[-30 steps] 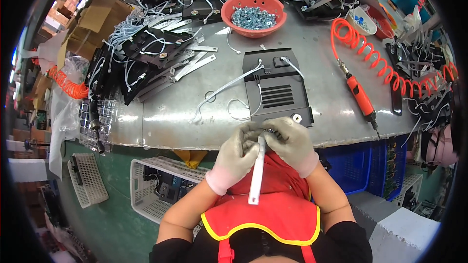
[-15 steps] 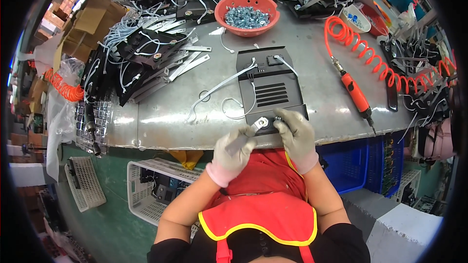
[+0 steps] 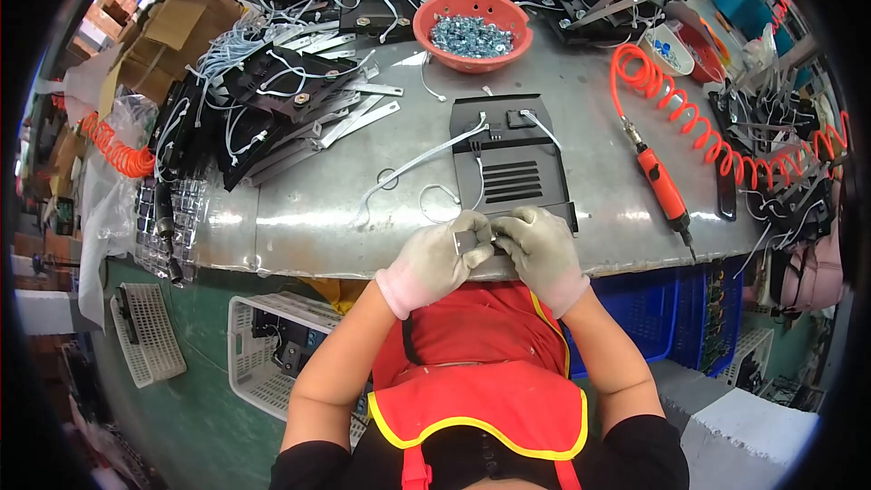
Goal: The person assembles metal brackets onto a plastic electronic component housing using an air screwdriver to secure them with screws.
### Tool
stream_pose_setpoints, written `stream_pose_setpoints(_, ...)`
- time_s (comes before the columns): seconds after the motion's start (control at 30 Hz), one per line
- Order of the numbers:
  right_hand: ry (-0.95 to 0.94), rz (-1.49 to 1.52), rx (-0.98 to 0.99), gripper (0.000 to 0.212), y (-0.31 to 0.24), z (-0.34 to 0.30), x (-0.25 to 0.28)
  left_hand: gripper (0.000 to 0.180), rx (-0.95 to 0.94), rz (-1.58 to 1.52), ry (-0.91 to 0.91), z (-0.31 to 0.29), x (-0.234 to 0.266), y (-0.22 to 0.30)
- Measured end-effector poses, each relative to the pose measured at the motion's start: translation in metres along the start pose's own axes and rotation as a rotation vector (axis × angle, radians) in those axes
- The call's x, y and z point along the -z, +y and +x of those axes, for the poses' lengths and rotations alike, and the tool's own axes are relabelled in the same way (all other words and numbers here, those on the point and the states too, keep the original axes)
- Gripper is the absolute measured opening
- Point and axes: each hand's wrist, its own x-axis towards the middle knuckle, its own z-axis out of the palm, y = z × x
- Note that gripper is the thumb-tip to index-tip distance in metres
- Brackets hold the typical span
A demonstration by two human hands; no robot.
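While the left hand (image 3: 426, 259) grips a metal strip (image 3: 465, 242) over the black panel (image 3: 522, 150) near the front edge of the bench (image 3: 345, 227), the right hand (image 3: 542, 249) curls alongside, its hold hidden; strip-fitting seems underway, next calling for careful alignment.

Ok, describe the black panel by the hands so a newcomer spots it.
On the grey metal table, find the big red bowl. Below it, near end partly hidden by the gloved left hand and right hand, lies the black panel. Unlike the black panels heaped at left, it lies apart, parallel slots showing.
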Motion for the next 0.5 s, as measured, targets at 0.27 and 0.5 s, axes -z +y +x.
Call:
stream_pose_setpoints(0.27,-0.148,-0.237,-0.187,0.015,-0.013,0.006,0.003,0.02,-0.137,-0.143,0.094,0.001,-0.012,-0.025)
stream_pose_setpoints(0.5,-0.038,-0.094,0.044,0.022,-0.001,0.005,0.01,0.024,-0.219,-0.17,0.096,0.003,-0.013,-0.034)
